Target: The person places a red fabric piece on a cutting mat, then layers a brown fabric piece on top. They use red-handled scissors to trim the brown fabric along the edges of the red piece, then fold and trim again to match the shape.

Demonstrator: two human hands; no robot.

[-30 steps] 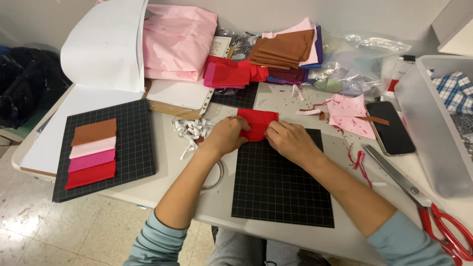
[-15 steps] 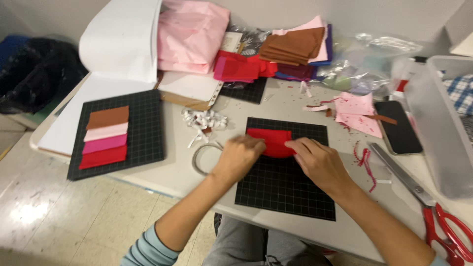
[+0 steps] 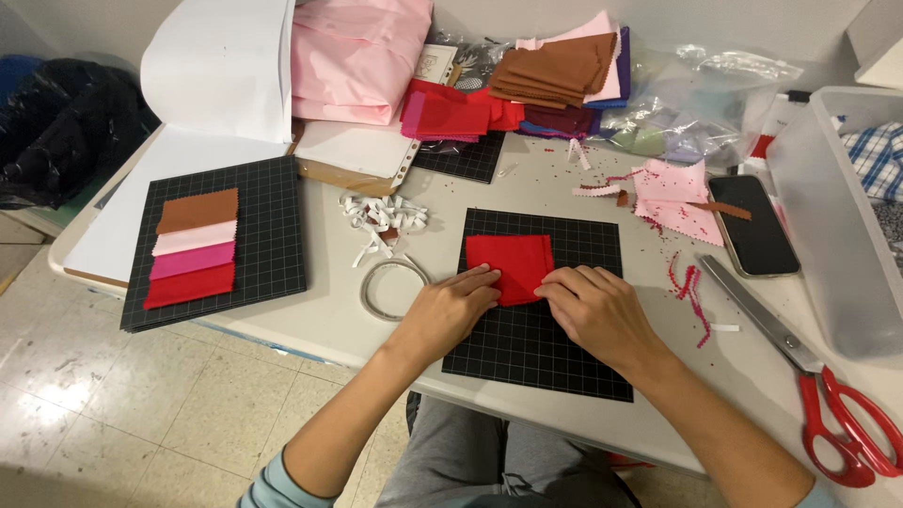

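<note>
Fabric square (image 3: 508, 263), red, now lowered flat onto black cutting mat (image 3: 564, 348) on worktop. My left hand (image 3: 450, 309) and right hand (image 3: 594, 310) press its near edge, fingers flat, nothing clenched; folding underway.

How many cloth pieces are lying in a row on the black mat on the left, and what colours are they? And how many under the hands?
Brown swatch: 1
Pale pink swatch: 1
Bright pink swatch: 1
Red swatch: 1
Red cloth under the left hand and right hand: 1
Total: 5 pieces
</note>
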